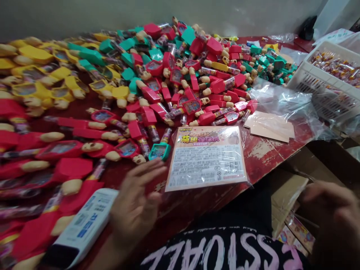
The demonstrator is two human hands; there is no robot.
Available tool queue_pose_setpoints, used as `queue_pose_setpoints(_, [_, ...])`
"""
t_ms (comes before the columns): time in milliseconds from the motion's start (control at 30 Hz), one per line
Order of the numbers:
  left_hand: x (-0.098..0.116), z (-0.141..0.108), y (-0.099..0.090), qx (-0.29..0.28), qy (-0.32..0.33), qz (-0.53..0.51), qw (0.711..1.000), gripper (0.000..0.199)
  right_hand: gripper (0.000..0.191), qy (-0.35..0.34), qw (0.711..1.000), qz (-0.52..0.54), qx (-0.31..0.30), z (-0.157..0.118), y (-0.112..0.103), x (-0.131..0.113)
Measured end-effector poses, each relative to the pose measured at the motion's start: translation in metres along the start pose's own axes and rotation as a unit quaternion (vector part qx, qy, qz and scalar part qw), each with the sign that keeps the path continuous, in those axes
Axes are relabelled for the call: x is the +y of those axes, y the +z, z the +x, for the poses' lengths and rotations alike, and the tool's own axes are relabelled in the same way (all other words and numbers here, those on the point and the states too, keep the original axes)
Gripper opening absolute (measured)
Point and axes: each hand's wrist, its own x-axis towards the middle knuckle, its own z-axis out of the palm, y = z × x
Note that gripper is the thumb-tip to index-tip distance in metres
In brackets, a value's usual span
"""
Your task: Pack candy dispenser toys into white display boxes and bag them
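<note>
1. A flat, pale-orange printed card in clear plastic film [206, 161] lay on the red, worn-topped desk [261, 150], to the right of the left grip [137, 202] and beyond it, its left edge just beside the fingertips.
2. The left grip was open and empty, its fingers stretched toward the card and its thumb apart.
3. The right grip [334, 204] was well apart from the left, past the desk's near edge; its fingers were bent, but blur made it impossible to tell whether it held anything.
4. Just beyond the left grip's fingertips lay a green plastic toy with a clear tube handle [159, 151].
5. Close on the left grip's left side was a white oblong object with blue lettering and a black end [88, 213].
6. Farther left of and beyond that grip spread red plastic toys with tan knobs [74, 170], yellow plastic toys [25, 89] and more green ones.
7. Beyond the right grip were tan cardboard pieces [270, 127], crumpled clear plastic bags [284, 98] and a white slatted plastic basket [315, 80] of small wrapped pieces [334, 67].
8. Left of the right grip, below the desk, stood a brown cardboard box [289, 189].
</note>
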Motion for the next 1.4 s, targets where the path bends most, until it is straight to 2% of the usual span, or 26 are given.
queue_pose_setpoints(67, [0.023, 0.005, 0.016, -0.129, 0.041, -0.095, 0.986, 0.044, 0.05, -0.078, 0.971, 0.099, -0.205, 0.011, 0.048, -0.033])
queue_pose_setpoints(133, [0.042, 0.008, 0.038, -0.294, 0.093, -0.173, 0.935, 0.067, 0.049, -0.166, 0.882, 0.239, -0.37, 0.025, 0.084, -0.057])
queue_pose_setpoints(167, [0.049, 0.009, 0.049, -0.378, 0.103, -0.206, 0.897, 0.07, 0.049, -0.203, 0.842, 0.294, -0.404, 0.031, 0.095, -0.065])
queue_pose_setpoints(200, [0.054, 0.01, 0.059, -0.445, 0.098, -0.237, 0.858, 0.062, 0.049, -0.238, 0.817, 0.339, -0.4, 0.035, 0.102, -0.068])
queue_pose_setpoints(233, [0.057, 0.011, 0.067, -0.502, 0.088, -0.265, 0.819, 0.049, 0.047, -0.267, 0.818, 0.36, -0.361, 0.036, 0.105, -0.069])
queue_pose_setpoints(300, [0.06, 0.012, 0.077, -0.555, 0.057, -0.321, 0.765, 0.029, 0.04, -0.292, 0.87, 0.328, -0.222, 0.035, 0.101, -0.061])
queue_pose_setpoints(367, [0.059, 0.014, 0.078, -0.535, 0.028, -0.37, 0.759, 0.034, 0.029, -0.255, 0.929, 0.248, -0.101, 0.029, 0.092, -0.05])
queue_pose_setpoints(433, [0.056, 0.015, 0.075, -0.468, -0.021, -0.392, 0.792, 0.04, 0.026, -0.188, 0.962, 0.19, -0.059, 0.023, 0.088, -0.04])
queue_pose_setpoints(500, [0.052, 0.012, 0.074, -0.401, -0.094, -0.387, 0.825, 0.034, 0.028, -0.146, 0.965, 0.203, -0.082, 0.02, 0.093, -0.036])
queue_pose_setpoints(533, [0.051, 0.011, 0.074, -0.387, -0.128, -0.385, 0.828, 0.034, 0.03, -0.138, 0.959, 0.225, -0.103, 0.02, 0.097, -0.037])
queue_pose_setpoints(600, [0.048, 0.007, 0.077, -0.407, -0.152, -0.407, 0.803, 0.068, 0.035, -0.156, 0.936, 0.277, -0.148, 0.023, 0.108, -0.042])
queue_pose_setpoints(633, [0.048, 0.006, 0.078, -0.43, -0.135, -0.427, 0.784, 0.082, 0.035, -0.175, 0.928, 0.284, -0.166, 0.025, 0.112, -0.045])
queue_pose_setpoints(700, [0.048, 0.007, 0.08, -0.45, -0.073, -0.457, 0.764, 0.078, 0.03, -0.227, 0.923, 0.253, -0.183, 0.03, 0.117, -0.05])
queue_pose_setpoints(733, [0.048, 0.009, 0.08, -0.429, -0.045, -0.462, 0.775, 0.065, 0.027, -0.249, 0.924, 0.225, -0.184, 0.031, 0.118, -0.05])
queue_pose_setpoints(800, [0.05, 0.014, 0.078, -0.352, -0.008, -0.441, 0.826, 0.041, 0.03, -0.262, 0.936, 0.169, -0.166, 0.032, 0.118, -0.048])
queue_pose_setpoints(867, [0.052, 0.019, 0.073, -0.264, 0.036, -0.382, 0.885, 0.029, 0.052, -0.226, 0.955, 0.14, -0.132, 0.031, 0.121, -0.043])
queue_pose_setpoints(933, [0.056, 0.022, 0.068, -0.199, 0.096, -0.303, 0.927, 0.018, 0.067, -0.157, 0.972, 0.118, -0.125, 0.032, 0.125, -0.038])
queue_pose_setpoints(1000, [0.058, 0.023, 0.065, -0.162, 0.145, -0.255, 0.942, 0.011, 0.05, -0.108, 0.97, 0.11, -0.188, 0.035, 0.128, -0.036])
queue_pose_setpoints(1067, [0.06, 0.024, 0.062, -0.159, 0.159, -0.256, 0.94, 0.011, 0.025, -0.096, 0.947, 0.121, -0.283, 0.038, 0.125, -0.035])
queue_pose_setpoints(1133, [0.059, 0.024, 0.059, -0.164, 0.152, -0.267, 0.937, 0.013, 0.021, -0.096, 0.933, 0.156, -0.311, 0.037, 0.11, -0.033])
queue_pose_setpoints(1167, [0.058, 0.024, 0.057, -0.164, 0.145, -0.266, 0.939, 0.012, 0.021, -0.082, 0.941, 0.17, -0.279, 0.035, 0.098, -0.029])
queue_pose_setpoints(1200, [0.056, 0.024, 0.055, -0.161, 0.14, -0.262, 0.941, 0.012, 0.02, -0.058, 0.959, 0.18, -0.21, 0.032, 0.083, -0.022])
queue_pose_setpoints(1267, [0.052, 0.024, 0.052, -0.138, 0.133, -0.246, 0.95, 0.011, 0.022, 0.003, 0.983, 0.183, 0.002, 0.024, 0.047, 0.0])
queue_pose_setpoints(1300, [0.05, 0.025, 0.05, -0.121, 0.129, -0.236, 0.956, 0.011, 0.023, 0.021, 0.974, 0.183, 0.132, 0.021, 0.029, 0.014])
queue_pose_setpoints(1367, [0.046, 0.026, 0.048, -0.08, 0.123, -0.221, 0.964, 0.01, 0.043, 0.023, 0.966, 0.154, 0.208, 0.019, -0.002, 0.048])
queue_pose_setpoints(1400, [0.045, 0.027, 0.048, -0.06, 0.119, -0.214, 0.968, 0.01, 0.055, 0.032, 0.969, 0.134, 0.203, 0.021, -0.014, 0.065])
